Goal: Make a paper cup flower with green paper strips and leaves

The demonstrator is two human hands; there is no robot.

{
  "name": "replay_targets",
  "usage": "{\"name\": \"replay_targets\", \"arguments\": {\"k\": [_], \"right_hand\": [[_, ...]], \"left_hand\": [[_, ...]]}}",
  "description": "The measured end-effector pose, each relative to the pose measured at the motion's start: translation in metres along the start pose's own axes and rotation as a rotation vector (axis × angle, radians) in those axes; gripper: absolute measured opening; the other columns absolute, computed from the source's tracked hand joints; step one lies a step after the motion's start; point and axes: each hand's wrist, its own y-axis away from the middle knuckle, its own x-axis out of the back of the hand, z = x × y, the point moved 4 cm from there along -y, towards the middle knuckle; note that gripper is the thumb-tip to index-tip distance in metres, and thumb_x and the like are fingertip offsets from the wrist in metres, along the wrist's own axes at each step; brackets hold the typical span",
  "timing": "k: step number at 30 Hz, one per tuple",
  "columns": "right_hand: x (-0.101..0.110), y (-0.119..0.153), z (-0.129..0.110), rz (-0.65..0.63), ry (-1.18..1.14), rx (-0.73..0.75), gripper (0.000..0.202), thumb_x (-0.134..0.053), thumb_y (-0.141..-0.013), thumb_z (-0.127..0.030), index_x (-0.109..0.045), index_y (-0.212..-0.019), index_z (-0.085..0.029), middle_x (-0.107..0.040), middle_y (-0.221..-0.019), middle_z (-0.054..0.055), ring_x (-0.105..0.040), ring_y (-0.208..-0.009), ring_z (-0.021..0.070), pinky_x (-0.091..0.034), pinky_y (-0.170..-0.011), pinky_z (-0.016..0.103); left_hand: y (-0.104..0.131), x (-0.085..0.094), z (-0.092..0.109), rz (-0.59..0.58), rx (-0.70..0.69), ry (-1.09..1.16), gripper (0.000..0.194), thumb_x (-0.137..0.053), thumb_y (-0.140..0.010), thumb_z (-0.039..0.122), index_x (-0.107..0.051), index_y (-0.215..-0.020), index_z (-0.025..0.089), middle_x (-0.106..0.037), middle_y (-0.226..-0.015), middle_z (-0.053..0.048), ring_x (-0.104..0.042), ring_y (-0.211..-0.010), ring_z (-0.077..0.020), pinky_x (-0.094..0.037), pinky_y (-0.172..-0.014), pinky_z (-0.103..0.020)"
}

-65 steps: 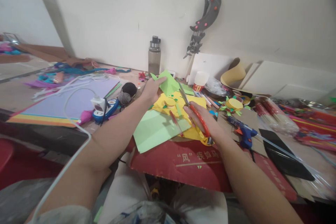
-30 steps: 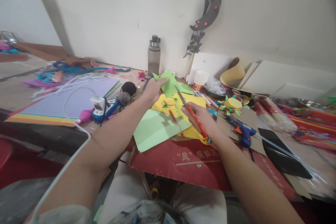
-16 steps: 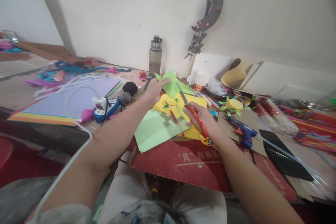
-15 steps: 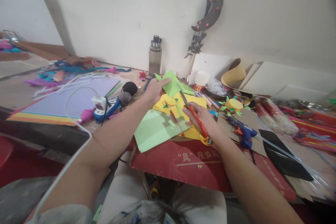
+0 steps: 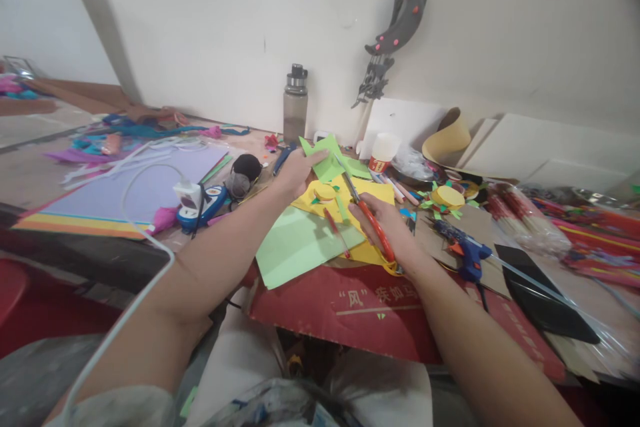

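Observation:
My left hand [image 5: 299, 172] is closed on a bright green paper [image 5: 327, 159], held up above the table with a raised corner at its left. My right hand [image 5: 383, 223] grips orange-red scissors [image 5: 373, 225], whose blades point up and left at the green paper's right edge. Below lie yellow paper [image 5: 370, 192] with a small yellow disc [image 5: 325, 193] on it, a red pen [image 5: 337, 232], and a pale green sheet [image 5: 300, 250]. A red printed board [image 5: 320, 303] is underneath, at the table's front edge.
A grey bottle [image 5: 295, 107] and a paper cup [image 5: 384, 152] stand at the back. On the right lies a blue glue gun [image 5: 470, 257]; on the left, a blue power strip [image 5: 203, 209] with a white cable, a black ball [image 5: 247, 167] and purple sheets [image 5: 130, 193].
My left hand and the green paper have shifted very slightly to the right. The scissors stay at the paper's edge in my right hand. The view has tilted slightly.

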Motion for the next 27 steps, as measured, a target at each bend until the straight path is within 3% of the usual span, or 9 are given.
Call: {"name": "replay_targets", "arguments": {"k": [14, 20, 27], "right_hand": [[-0.002, 0.003, -0.007, 0.06, 0.051, -0.033, 0.024, -0.054, -0.084, -0.046, -0.051, -0.076, -0.024, -0.042, -0.049, -0.006, -0.04, -0.041, 0.0111, -0.031, -0.043, 0.024], [-0.001, 0.004, -0.01, -0.023, -0.009, -0.148, 0.009, -0.052, -0.072, -0.03, -0.049, -0.077, -0.023, -0.047, -0.055, -0.007, -0.056, -0.042, 0.0134, -0.029, -0.04, 0.021], [0.004, 0.008, -0.015, -0.065, 0.078, 0.015, 0.013, -0.047, -0.067, -0.025, -0.045, -0.08, -0.023, -0.044, -0.057, -0.006, -0.048, -0.05, 0.0123, -0.032, -0.048, 0.023]], "left_hand": [[0.001, -0.001, 0.001, -0.011, 0.004, 0.005, 0.02, -0.082, -0.07, 0.017, -0.071, -0.086, 0.012, -0.077, -0.094, -0.012, -0.074, -0.097, -0.0257, -0.056, -0.097, -0.04], [0.002, -0.003, 0.002, -0.067, -0.013, -0.002, 0.016, -0.079, -0.074, 0.017, -0.071, -0.086, 0.011, -0.077, -0.096, -0.012, -0.074, -0.093, -0.0245, -0.056, -0.096, -0.043], [0.004, -0.006, 0.002, -0.093, 0.026, -0.043, 0.017, -0.079, -0.075, 0.019, -0.07, -0.087, 0.011, -0.077, -0.091, -0.01, -0.074, -0.09, -0.0221, -0.056, -0.095, -0.042]]}}
